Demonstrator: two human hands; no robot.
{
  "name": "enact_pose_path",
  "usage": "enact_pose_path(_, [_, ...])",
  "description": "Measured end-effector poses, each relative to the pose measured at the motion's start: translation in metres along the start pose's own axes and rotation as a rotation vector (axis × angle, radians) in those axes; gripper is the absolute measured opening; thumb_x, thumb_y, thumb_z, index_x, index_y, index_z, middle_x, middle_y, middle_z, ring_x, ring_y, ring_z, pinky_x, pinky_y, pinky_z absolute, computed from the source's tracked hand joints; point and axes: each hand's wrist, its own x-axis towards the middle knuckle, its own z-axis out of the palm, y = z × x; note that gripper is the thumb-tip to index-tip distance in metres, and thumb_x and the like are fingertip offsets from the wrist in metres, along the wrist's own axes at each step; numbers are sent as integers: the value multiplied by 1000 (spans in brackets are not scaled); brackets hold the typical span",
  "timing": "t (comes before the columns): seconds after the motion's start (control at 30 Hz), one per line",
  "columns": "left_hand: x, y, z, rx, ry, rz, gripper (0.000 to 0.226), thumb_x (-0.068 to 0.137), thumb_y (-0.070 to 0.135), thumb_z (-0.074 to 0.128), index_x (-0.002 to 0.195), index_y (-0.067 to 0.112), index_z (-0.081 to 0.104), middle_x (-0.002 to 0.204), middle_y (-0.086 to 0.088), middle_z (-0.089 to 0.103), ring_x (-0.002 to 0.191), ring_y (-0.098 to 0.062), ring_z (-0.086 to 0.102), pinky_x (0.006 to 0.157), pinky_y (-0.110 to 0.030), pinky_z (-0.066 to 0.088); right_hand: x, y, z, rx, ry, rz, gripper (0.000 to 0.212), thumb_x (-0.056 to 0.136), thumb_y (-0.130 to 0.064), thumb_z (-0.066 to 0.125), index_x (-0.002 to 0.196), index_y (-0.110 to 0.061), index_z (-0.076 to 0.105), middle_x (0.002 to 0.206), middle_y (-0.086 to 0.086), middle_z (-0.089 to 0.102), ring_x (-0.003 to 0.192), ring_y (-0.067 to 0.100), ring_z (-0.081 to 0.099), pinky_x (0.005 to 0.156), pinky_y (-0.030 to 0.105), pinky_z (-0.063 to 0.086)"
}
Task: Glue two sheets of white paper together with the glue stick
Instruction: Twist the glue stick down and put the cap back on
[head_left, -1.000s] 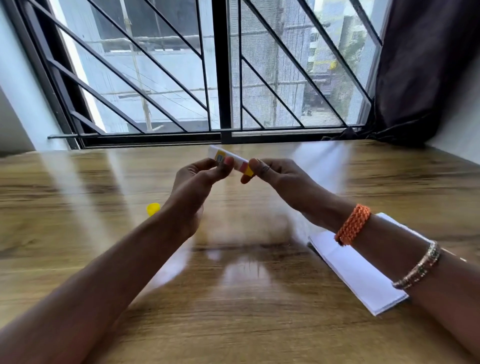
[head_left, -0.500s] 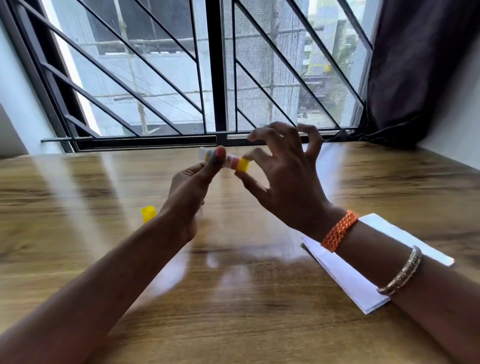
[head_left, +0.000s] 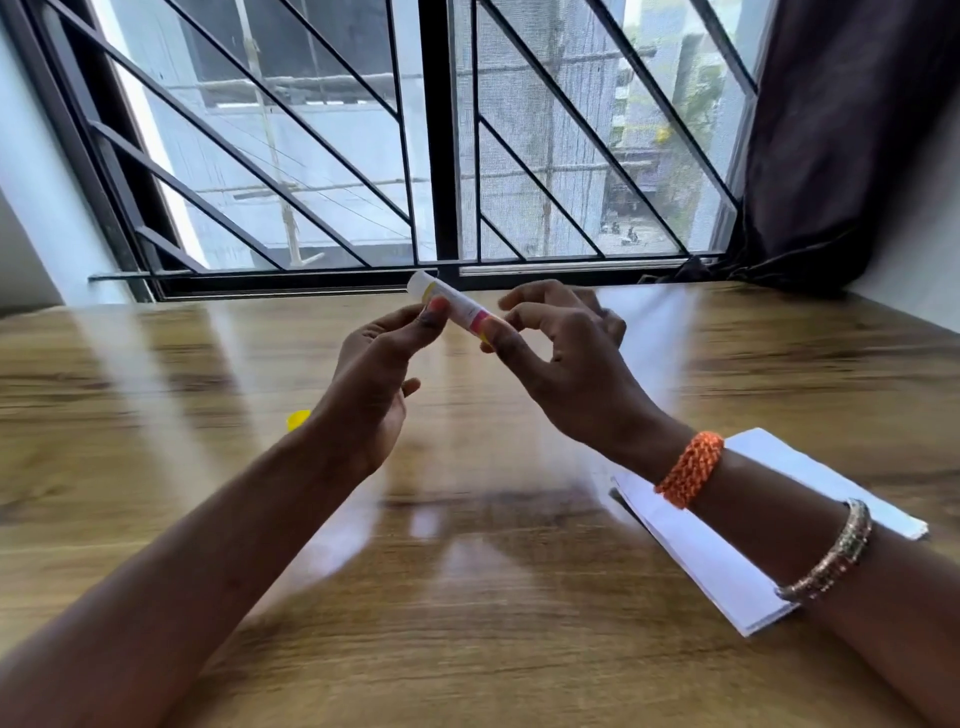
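Observation:
A small white glue stick (head_left: 451, 305) with a pink and yellow label is held up above the table, its open white end pointing up and left. My left hand (head_left: 374, 384) pinches its middle between thumb and fingers. My right hand (head_left: 561, 364) grips the lower right base end with thumb and forefinger, the other fingers spread. The white paper sheets (head_left: 727, 551) lie stacked on the table at the right, partly under my right forearm. A yellow cap (head_left: 297, 419) lies on the table, mostly hidden behind my left wrist.
The wooden table (head_left: 467, 597) runs back to a barred window (head_left: 436, 156). A dark curtain (head_left: 841, 145) hangs at the back right. White walls stand at both sides.
The glue stick has tilted, its white end now higher. My right-hand fingers have shifted around the base end. Both hands stay on the stick above the table.

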Motion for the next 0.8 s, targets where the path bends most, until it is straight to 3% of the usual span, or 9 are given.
enact_pose_path(0.13, [3,-4,-2,20,89,5,11,71,38,68,65,29,73,64,32,67,95,4,47,90,-38,33,-1,-1,0,-208,118,-75,29,87,-49,56,89,-25,71,120,-5,55,118,16,36,81,24,8])
enact_pose_path(0.27, [6,-8,-1,-24,70,-5,7,75,32,66,76,26,69,64,29,68,92,4,50,85,-34,36,0,2,3,-146,23,-3,29,88,-48,55,97,-24,68,121,-3,54,118,17,37,80,25,11])
enact_pose_path(0.37, [6,-7,1,-60,31,-9,6,82,27,60,82,25,65,64,27,68,91,4,51,77,-29,35,4,2,0,203,-219,153,28,94,-40,50,104,-20,67,115,-3,61,111,9,49,92,32,32])
enact_pose_path(0.4, [6,-7,1,-60,20,-7,7,84,27,58,82,25,65,64,27,68,91,4,51,76,-29,35,4,0,-3,389,-326,202,29,95,-36,49,104,-17,68,112,-4,64,106,2,53,88,27,39])
enact_pose_path(0.47, [6,-6,1,-30,16,1,9,84,28,57,82,25,65,66,26,68,91,4,51,77,-29,35,3,-1,-7,568,-431,259,27,95,-31,50,102,-15,70,114,-2,67,106,-3,54,83,17,41])
enact_pose_path(0.53, [5,-5,0,10,37,10,10,80,33,60,80,26,67,70,25,69,92,4,51,80,-31,34,2,-1,-8,601,-427,287,24,93,-33,53,97,-18,72,116,-2,67,107,-4,53,82,17,39])
enact_pose_path(0.63, [4,-7,0,64,77,12,14,75,38,65,69,28,71,63,28,67,89,4,49,77,-31,34,1,-1,-3,330,-261,254,24,85,-44,61,94,-25,72,115,-7,66,114,8,52,98,35,31])
enact_pose_path(0.73, [0,-7,2,90,107,4,21,75,41,66,55,37,72,56,33,63,85,4,48,75,-26,34,-4,-1,-1,-282,10,-43,22,81,-46,65,93,-28,71,117,-10,60,122,17,42,96,36,13])
enact_pose_path(0.8, [-1,-7,3,70,111,-12,20,75,42,65,59,33,73,61,30,66,90,3,48,78,-30,36,-7,-3,-2,-447,108,-186,23,80,-44,64,93,-26,71,116,-7,60,122,20,43,98,39,11])
